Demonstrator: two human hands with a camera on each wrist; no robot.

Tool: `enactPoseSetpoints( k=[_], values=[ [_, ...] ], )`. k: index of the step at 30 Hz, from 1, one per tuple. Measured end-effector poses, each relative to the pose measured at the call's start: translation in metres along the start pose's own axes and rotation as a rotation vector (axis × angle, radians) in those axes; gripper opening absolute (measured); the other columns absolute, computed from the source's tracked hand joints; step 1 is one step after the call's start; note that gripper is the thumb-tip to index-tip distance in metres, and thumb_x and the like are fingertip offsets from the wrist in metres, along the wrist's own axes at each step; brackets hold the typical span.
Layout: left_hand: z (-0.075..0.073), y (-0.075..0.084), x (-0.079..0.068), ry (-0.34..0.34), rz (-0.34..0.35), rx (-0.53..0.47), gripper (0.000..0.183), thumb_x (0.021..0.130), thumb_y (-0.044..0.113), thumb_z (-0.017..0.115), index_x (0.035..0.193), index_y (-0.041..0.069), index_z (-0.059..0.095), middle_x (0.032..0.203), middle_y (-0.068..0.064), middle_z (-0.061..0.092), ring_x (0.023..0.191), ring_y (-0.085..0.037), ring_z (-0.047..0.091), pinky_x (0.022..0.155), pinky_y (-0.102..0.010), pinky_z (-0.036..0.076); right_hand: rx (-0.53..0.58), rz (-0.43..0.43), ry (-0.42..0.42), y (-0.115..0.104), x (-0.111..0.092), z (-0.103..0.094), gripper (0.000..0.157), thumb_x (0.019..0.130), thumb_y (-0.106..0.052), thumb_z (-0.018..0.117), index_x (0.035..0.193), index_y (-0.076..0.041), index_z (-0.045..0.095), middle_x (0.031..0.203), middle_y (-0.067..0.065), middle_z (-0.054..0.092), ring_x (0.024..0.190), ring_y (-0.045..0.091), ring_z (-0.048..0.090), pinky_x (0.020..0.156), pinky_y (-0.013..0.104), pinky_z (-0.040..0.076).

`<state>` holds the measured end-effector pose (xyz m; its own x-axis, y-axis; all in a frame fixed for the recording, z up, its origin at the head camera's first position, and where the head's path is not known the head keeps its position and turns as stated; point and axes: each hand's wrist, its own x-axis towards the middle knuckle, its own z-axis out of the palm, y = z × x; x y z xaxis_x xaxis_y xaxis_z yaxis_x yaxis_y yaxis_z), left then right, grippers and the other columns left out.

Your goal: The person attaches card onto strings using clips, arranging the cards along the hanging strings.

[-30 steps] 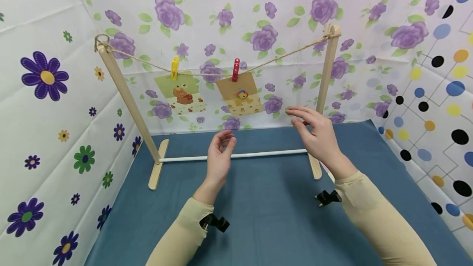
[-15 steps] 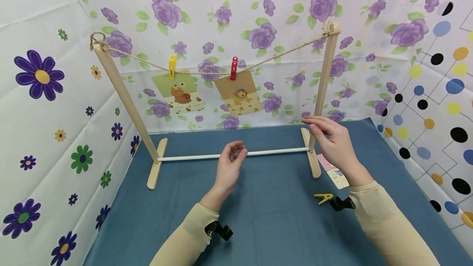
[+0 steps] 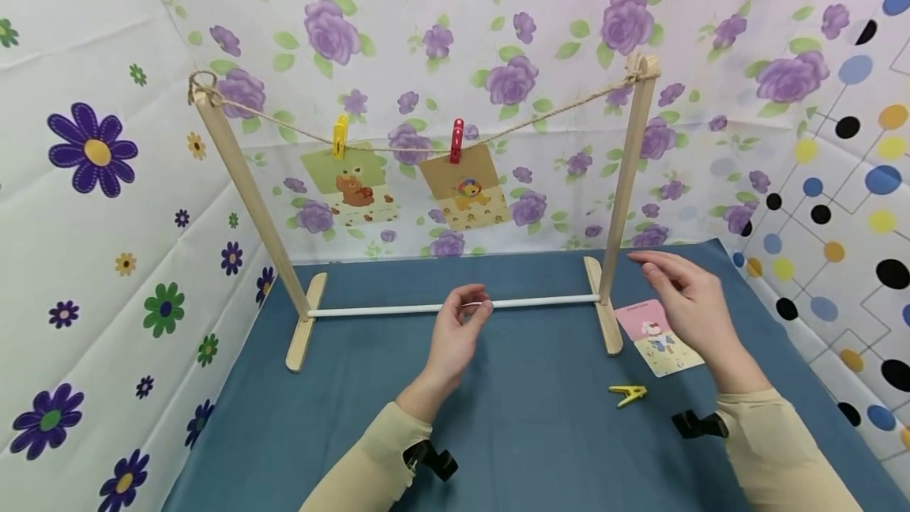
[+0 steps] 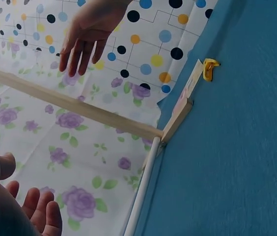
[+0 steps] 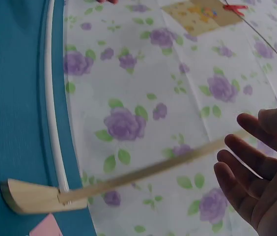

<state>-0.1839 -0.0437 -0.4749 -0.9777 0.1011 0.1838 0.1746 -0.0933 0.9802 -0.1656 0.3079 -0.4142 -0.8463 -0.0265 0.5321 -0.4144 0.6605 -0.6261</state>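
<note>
My left hand (image 3: pixel 456 332) hovers in front of the stand's white bar (image 3: pixel 384 310), fingers loosely bent and holding nothing. My right hand (image 3: pixel 693 306) is raised by the stand's right post, also holding nothing, its relaxed fingers seen in the right wrist view. Beneath it a pink and cream card (image 3: pixel 657 336) lies on the cloth, partly covered by the hand. A yellow clothespin (image 3: pixel 629 395) lies in front of that card. On the twine (image 3: pixel 558 112) hang a green bear card (image 3: pixel 351 184) under a yellow clothespin (image 3: pixel 340 137) and a brown lion card (image 3: pixel 468 186) under a red clothespin (image 3: pixel 456 141).
The wooden stand has a left post (image 3: pixel 245 196) and a right post (image 3: pixel 627 180), each on a flat wooden foot. A blue cloth (image 3: pixel 512 433) covers the table. Patterned fabric walls (image 3: pixel 426 14) enclose the back and both sides.
My right hand has moved right and down toward the pink card, uncovering it and the loose yellow clothespin. My left hand has shifted right and slightly down. The hanging cards stay in place.
</note>
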Motion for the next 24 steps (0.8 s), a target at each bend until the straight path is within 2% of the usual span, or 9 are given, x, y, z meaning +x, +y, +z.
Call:
enactPoseSetpoints(
  k=[3, 5, 8, 10, 14, 17, 20, 24],
  values=[
    [0.006, -0.001, 0.000, -0.038, 0.007, 0.016, 0.033, 0.107, 0.010, 0.068, 0.139, 0.001, 0.061, 0.132, -0.021, 0.062, 0.116, -0.033, 0.060, 0.096, -0.031, 0.051, -0.035, 0.062, 0.000, 0.008, -0.004, -0.013, 0.031, 0.114, -0.025, 0.056, 0.140, -0.019, 0.073, 0.134, 0.012, 0.071, 0.091, -0.007, 0.057, 0.060, 0.023, 0.040],
    [0.011, -0.001, -0.001, -0.070, 0.010, 0.033, 0.034, 0.107, 0.011, 0.069, 0.138, 0.001, 0.062, 0.131, -0.020, 0.063, 0.116, -0.033, 0.061, 0.097, -0.032, 0.051, -0.057, 0.102, -0.005, 0.014, -0.006, -0.019, 0.033, 0.114, -0.029, 0.055, 0.141, -0.018, 0.072, 0.134, 0.013, 0.071, 0.100, -0.012, 0.056, 0.065, 0.019, 0.042],
    [0.016, -0.001, -0.002, -0.117, 0.001, 0.056, 0.034, 0.107, 0.012, 0.069, 0.139, 0.002, 0.062, 0.131, -0.018, 0.064, 0.115, -0.032, 0.062, 0.097, -0.033, 0.052, -0.086, 0.162, -0.036, 0.022, -0.011, -0.025, 0.037, 0.114, -0.035, 0.054, 0.144, -0.019, 0.070, 0.135, 0.014, 0.071, 0.101, -0.012, 0.054, 0.066, 0.020, 0.043],
    [0.020, -0.002, -0.004, -0.146, -0.013, 0.080, 0.034, 0.107, 0.013, 0.070, 0.139, 0.003, 0.063, 0.131, -0.018, 0.064, 0.115, -0.031, 0.063, 0.095, -0.034, 0.053, -0.102, 0.197, -0.070, 0.029, -0.016, -0.026, 0.040, 0.114, -0.038, 0.053, 0.146, -0.019, 0.069, 0.138, 0.016, 0.070, 0.105, -0.009, 0.056, 0.073, 0.018, 0.045],
    [0.027, -0.008, -0.007, -0.222, -0.038, 0.152, 0.035, 0.106, 0.017, 0.071, 0.140, 0.008, 0.064, 0.130, -0.016, 0.066, 0.115, -0.030, 0.064, 0.089, -0.035, 0.054, -0.133, 0.262, -0.097, 0.044, -0.024, -0.030, 0.045, 0.115, -0.041, 0.051, 0.149, -0.016, 0.066, 0.138, 0.019, 0.069, 0.114, 0.018, 0.065, 0.080, 0.030, 0.050],
    [0.034, -0.014, -0.009, -0.287, -0.059, 0.197, 0.036, 0.107, 0.022, 0.071, 0.141, 0.013, 0.064, 0.129, -0.012, 0.067, 0.116, -0.028, 0.064, 0.086, -0.035, 0.054, -0.144, 0.306, -0.113, 0.057, -0.028, -0.031, 0.049, 0.115, -0.043, 0.049, 0.151, -0.012, 0.063, 0.138, 0.023, 0.068, 0.121, 0.042, 0.062, 0.085, 0.051, 0.052],
    [0.039, -0.020, -0.013, -0.330, -0.082, 0.214, 0.037, 0.107, 0.022, 0.070, 0.142, 0.014, 0.063, 0.130, -0.011, 0.066, 0.115, -0.027, 0.064, 0.084, -0.034, 0.055, -0.136, 0.346, -0.179, 0.067, -0.031, -0.029, 0.054, 0.115, -0.045, 0.047, 0.153, -0.008, 0.060, 0.141, 0.027, 0.064, 0.126, 0.051, 0.058, 0.089, 0.067, 0.049],
    [0.044, -0.024, -0.016, -0.353, -0.099, 0.201, 0.038, 0.107, 0.018, 0.070, 0.144, 0.013, 0.061, 0.134, -0.014, 0.064, 0.115, -0.028, 0.064, 0.082, -0.034, 0.055, -0.131, 0.381, -0.260, 0.074, -0.032, -0.023, 0.057, 0.115, -0.046, 0.046, 0.154, -0.005, 0.057, 0.145, 0.030, 0.060, 0.129, 0.054, 0.055, 0.092, 0.071, 0.048]
  ],
)
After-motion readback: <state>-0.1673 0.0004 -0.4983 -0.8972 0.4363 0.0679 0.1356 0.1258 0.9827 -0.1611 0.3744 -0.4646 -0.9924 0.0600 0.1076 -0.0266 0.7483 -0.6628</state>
